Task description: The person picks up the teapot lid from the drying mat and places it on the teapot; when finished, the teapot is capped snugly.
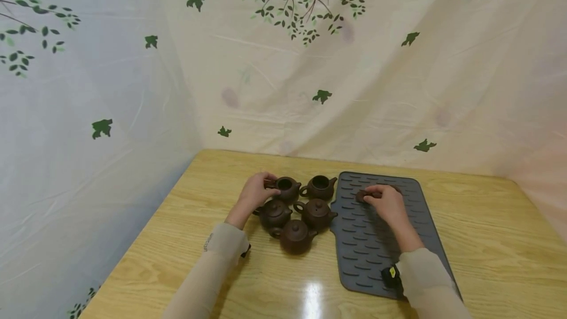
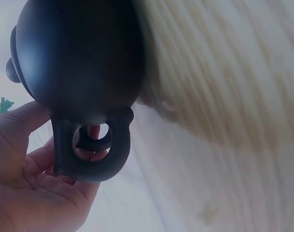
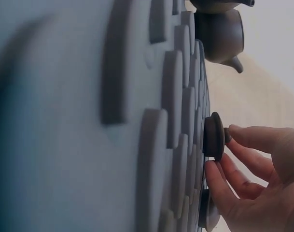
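My left hand is at the handle side of the back-left dark brown teapot, which has no lid on; its fingers are curled about the handle. In the left wrist view, a nearer lidded teapot covers most of that pot. Over on the grey mat, the right hand pinches a small round teapot lid by its knob and rim. The lid's underside is at the mat's surface. A second lid lies close by, partly behind the fingers.
Beside the lidless pot stands another open teapot. Lidded teapots stand in front: one at left, one at right, one nearest. The ridged grey mat lies right on the wooden table. A printed cloth hangs behind.
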The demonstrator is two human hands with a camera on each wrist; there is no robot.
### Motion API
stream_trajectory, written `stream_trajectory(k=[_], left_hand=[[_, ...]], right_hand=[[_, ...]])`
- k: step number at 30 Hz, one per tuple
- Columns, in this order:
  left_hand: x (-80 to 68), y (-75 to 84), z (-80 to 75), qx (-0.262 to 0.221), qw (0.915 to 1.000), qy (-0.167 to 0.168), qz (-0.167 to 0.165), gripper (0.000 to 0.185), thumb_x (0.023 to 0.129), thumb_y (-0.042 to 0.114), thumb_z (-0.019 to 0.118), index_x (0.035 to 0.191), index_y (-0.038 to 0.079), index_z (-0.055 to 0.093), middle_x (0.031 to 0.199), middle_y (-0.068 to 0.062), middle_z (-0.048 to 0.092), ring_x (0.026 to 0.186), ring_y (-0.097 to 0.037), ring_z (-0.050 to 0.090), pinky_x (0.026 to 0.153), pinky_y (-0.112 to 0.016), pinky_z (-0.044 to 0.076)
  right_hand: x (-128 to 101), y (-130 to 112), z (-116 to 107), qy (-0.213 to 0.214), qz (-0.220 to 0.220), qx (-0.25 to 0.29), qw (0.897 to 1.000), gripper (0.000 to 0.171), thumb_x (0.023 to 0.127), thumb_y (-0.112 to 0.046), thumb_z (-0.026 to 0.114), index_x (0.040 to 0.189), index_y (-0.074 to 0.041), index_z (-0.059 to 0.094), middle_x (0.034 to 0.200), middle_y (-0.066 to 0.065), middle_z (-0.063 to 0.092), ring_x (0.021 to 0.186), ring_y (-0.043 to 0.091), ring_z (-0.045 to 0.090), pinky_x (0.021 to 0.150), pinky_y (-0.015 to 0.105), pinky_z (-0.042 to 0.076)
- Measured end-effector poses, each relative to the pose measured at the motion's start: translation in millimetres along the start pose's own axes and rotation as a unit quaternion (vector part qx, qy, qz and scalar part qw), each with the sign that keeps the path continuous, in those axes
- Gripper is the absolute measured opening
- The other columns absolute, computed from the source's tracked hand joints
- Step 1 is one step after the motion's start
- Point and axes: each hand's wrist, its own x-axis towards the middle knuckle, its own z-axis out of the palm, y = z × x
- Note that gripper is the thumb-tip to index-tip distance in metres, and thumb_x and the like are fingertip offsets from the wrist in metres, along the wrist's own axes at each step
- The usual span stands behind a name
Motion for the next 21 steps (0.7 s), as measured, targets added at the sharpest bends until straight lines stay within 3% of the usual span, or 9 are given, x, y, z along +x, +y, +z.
stream_trajectory(k=[11, 21], left_hand=[[-0.6, -0.7, 1.0, -0.017, 0.9997, -0.003, -0.017, 0.034, 0.08, 0.019, 0.076, 0.112, 0.013, 0.066, 0.112, -0.006, 0.066, 0.103, -0.023, 0.063, 0.084, -0.037, 0.053], [-0.4, -0.6, 0.7, -0.004, 0.9998, 0.001, -0.017, 0.034, 0.08, 0.019, 0.076, 0.112, 0.013, 0.067, 0.112, -0.005, 0.067, 0.099, -0.022, 0.064, 0.082, -0.037, 0.052]], right_hand=[[6.6, -0.9, 0.1, 0.009, 0.016, -0.025, 1.0, 0.02, 0.09, -0.015, 0.063, 0.106, -0.002, 0.068, 0.105, 0.019, 0.066, 0.093, 0.034, 0.06, 0.07, 0.043, 0.05], [5.2, -13.2, -0.2, 0.009, 0.0, -0.007, 1.0, 0.022, 0.091, -0.019, 0.063, 0.107, -0.004, 0.068, 0.11, 0.019, 0.065, 0.098, 0.035, 0.06, 0.074, 0.044, 0.05]])
